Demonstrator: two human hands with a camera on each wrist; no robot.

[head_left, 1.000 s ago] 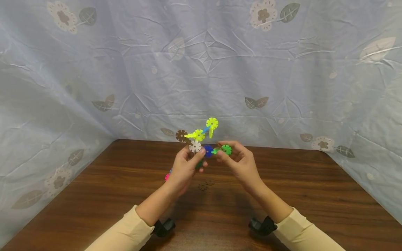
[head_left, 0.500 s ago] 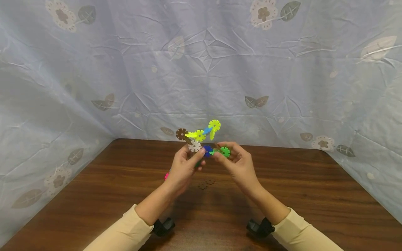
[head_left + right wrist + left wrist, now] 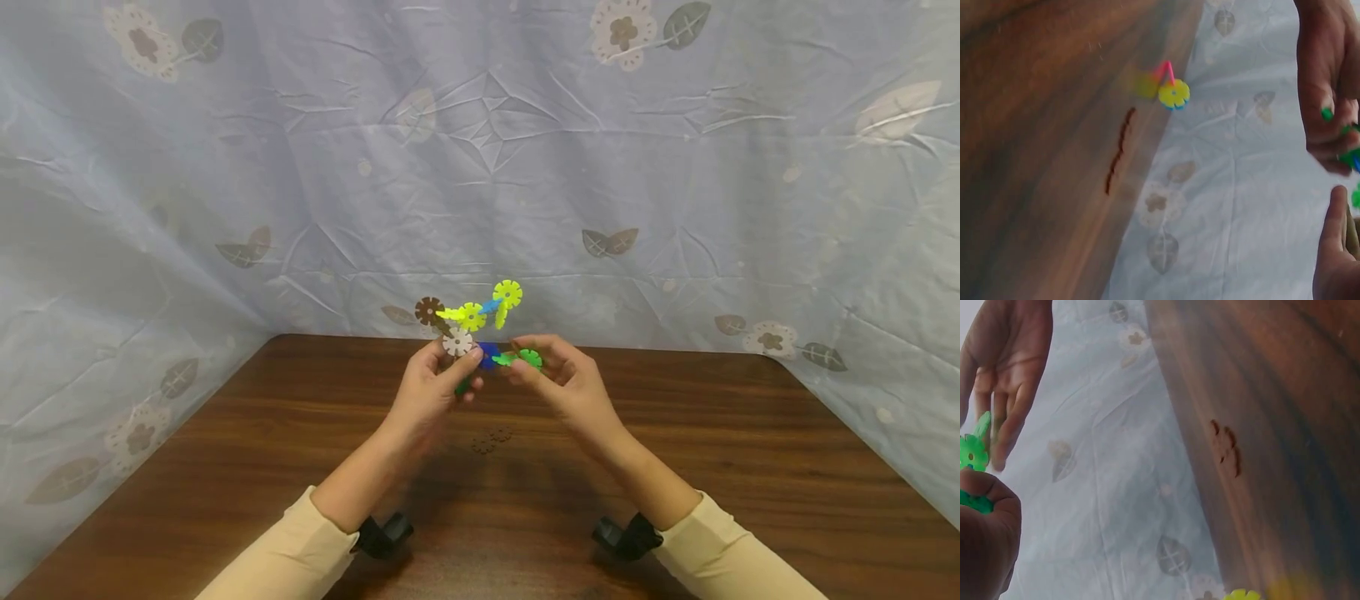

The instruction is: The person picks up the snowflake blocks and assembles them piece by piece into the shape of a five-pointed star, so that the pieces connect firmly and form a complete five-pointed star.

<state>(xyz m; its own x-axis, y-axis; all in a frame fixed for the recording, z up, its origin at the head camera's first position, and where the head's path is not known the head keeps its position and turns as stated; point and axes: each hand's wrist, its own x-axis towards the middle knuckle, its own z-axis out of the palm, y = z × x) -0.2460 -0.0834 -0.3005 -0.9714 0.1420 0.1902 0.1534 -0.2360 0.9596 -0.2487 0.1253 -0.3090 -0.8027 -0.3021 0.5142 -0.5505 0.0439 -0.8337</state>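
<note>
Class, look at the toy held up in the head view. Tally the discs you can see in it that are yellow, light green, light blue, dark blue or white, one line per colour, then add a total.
Yellow discs: 4
Light green discs: 2
Light blue disc: 1
Dark blue disc: 1
White disc: 1
Total: 9

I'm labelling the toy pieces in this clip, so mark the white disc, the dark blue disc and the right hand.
White disc (image 3: 453, 340): head view, on its face, beside the centre hole.
Dark blue disc (image 3: 488, 357): head view, on its visible face.
Right hand (image 3: 574, 387): head view, behind the thumb.
</note>
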